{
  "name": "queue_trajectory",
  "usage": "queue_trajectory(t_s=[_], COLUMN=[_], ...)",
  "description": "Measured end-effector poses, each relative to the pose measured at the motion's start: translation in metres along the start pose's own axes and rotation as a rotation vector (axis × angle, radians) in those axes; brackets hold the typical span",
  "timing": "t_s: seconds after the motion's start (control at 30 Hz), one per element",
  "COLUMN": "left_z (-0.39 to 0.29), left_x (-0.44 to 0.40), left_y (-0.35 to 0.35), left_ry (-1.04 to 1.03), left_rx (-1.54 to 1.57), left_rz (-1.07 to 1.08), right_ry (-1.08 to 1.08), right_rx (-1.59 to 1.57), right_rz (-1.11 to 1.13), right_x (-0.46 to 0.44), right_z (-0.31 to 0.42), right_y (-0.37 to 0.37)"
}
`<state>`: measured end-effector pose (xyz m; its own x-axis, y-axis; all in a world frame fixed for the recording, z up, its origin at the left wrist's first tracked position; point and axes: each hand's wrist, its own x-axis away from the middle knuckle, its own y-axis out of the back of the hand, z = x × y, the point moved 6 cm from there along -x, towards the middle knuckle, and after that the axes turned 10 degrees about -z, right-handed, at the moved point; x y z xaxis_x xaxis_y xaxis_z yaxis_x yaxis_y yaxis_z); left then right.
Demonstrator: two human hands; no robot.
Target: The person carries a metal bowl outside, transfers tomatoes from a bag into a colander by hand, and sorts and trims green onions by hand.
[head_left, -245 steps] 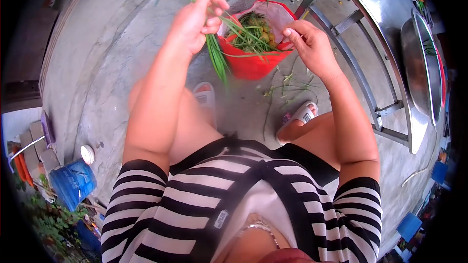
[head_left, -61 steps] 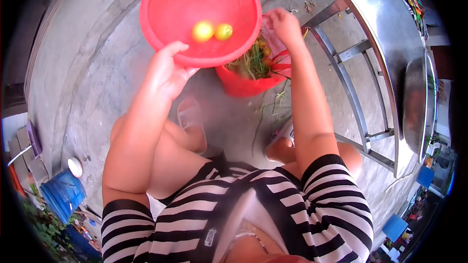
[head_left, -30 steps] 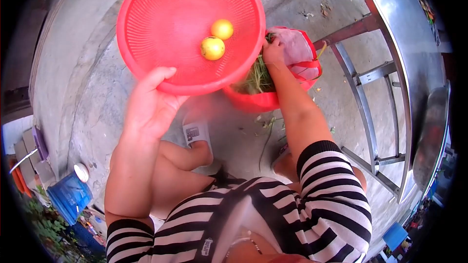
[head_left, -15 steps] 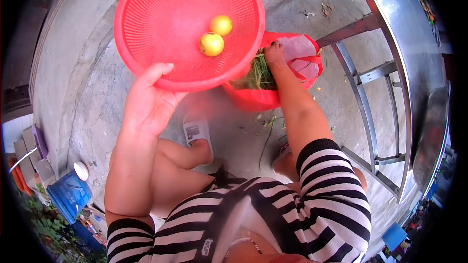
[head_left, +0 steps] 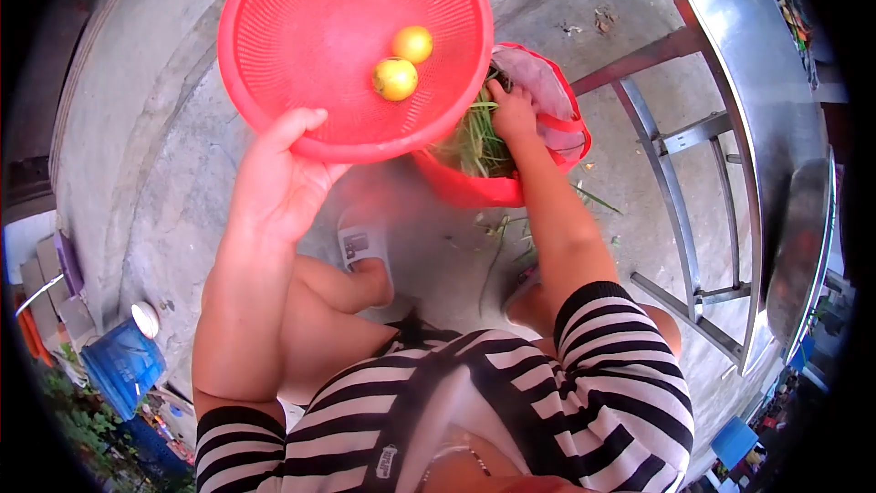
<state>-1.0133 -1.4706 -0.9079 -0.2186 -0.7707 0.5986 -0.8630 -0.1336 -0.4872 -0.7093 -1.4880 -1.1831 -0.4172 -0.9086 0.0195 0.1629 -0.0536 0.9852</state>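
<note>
My left hand [head_left: 290, 169] is closed on the near rim of a red plastic colander [head_left: 301, 55], its thumb over the lip and its fingers hidden underneath. The colander is tilted towards me. Inside it, low on the right, two yellow round fruits, a nearer one [head_left: 395, 79] and a farther one [head_left: 412, 44], lie touching. To the right, my right hand [head_left: 516, 114] reaches into an open red bag [head_left: 474, 190] with a pale lining. Its fingers are curled at the long green stalks [head_left: 479, 141] in there; the fingertips are partly hidden.
A shiny metal table [head_left: 744, 55] with a leg frame lies on its side at right. Bits of green litter the concrete floor [head_left: 164, 173] under the bag. My feet, one in a white slipper [head_left: 363, 242], are below. A blue container [head_left: 126, 365] stands at lower left.
My right hand has drawn a little nearer inside the bag, and the bag's right side has shifted left. More green stalks show. The left hand still holds the colander almost in place.
</note>
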Motion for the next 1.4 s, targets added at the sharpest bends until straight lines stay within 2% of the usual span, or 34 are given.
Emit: queue_trajectory(t_s=[0.07,0.17,0.2,0.3,0.4,0.43,0.53,0.67,0.8,0.83,0.87,0.93,0.97,1.03,1.13,1.17,1.23,1.27,1.33,1.4], left_z=[0.000,0.000,0.000,0.001,0.000,0.000,-0.002,-0.006,-0.005,-0.003,0.000,0.009,0.012,0.019,0.024,0.025,0.022,0.022,0.016,0.009], left_x=[-0.001,0.002,0.003,0.006,0.005,0.004,0.000,-0.008,-0.008,-0.010,-0.011,-0.013,-0.013,-0.005,0.003,0.005,0.004,0.004,0.001,0.000], left_y=[0.003,-0.001,-0.003,-0.005,-0.004,-0.002,0.003,0.013,0.012,0.014,0.015,0.018,0.017,0.011,0.006,0.006,0.006,0.007,0.007,0.005], left_ry=[0.005,0.012,0.003,-0.013,-0.014,-0.021,-0.035,-0.033,-0.074,-0.079,-0.082,-0.052,-0.038,0.023,0.086,0.100,0.093,0.092,0.051,0.018], left_rx=[-0.006,0.013,0.011,0.011,0.022,0.020,0.013,-0.021,-0.045,-0.059,-0.074,-0.098,-0.110,-0.075,-0.009,0.014,0.080,0.111,0.109,0.104], left_rz=[-0.006,0.031,0.036,0.038,0.028,0.024,-0.012,-0.041,-0.037,-0.039,-0.042,-0.015,0.001,0.014,-0.025,-0.050,-0.055,-0.062,-0.033,-0.015], right_ry=[0.059,0.111,0.144,0.029,-0.073,-0.071,-0.132,-0.266,-0.413,-0.395,-0.384,-0.182,-0.046,0.016,-0.058,-0.081,-0.034,0.087,0.087,-0.036], right_rx=[0.082,-0.296,-0.240,-0.365,-0.458,-0.464,-0.535,-0.602,-0.933,-1.090,-1.030,-1.169,-1.228,-1.448,-1.098,-0.834,-0.435,-0.339,-0.102,-0.134], right_rz=[-0.032,-0.067,-0.037,0.097,-0.126,-0.123,-0.084,-0.273,-0.447,-0.504,-0.490,-0.456,-0.356,-0.247,-0.382,-0.403,-0.131,-0.166,0.207,0.142], right_x=[0.003,0.008,0.005,-0.006,-0.006,-0.005,0.010,0.029,0.035,0.027,0.035,0.040,0.040,0.053,0.020,0.014,-0.005,-0.006,-0.014,-0.019], right_z=[-0.001,0.010,0.013,0.008,-0.003,-0.004,-0.012,-0.045,-0.070,-0.074,-0.051,-0.001,0.023,0.057,0.016,0.002,-0.021,-0.021,-0.026,-0.028], right_y=[-0.007,-0.017,-0.021,-0.042,-0.060,-0.054,-0.011,0.038,0.094,0.102,0.153,0.221,0.244,0.283,0.251,0.230,0.147,0.114,0.029,-0.012])
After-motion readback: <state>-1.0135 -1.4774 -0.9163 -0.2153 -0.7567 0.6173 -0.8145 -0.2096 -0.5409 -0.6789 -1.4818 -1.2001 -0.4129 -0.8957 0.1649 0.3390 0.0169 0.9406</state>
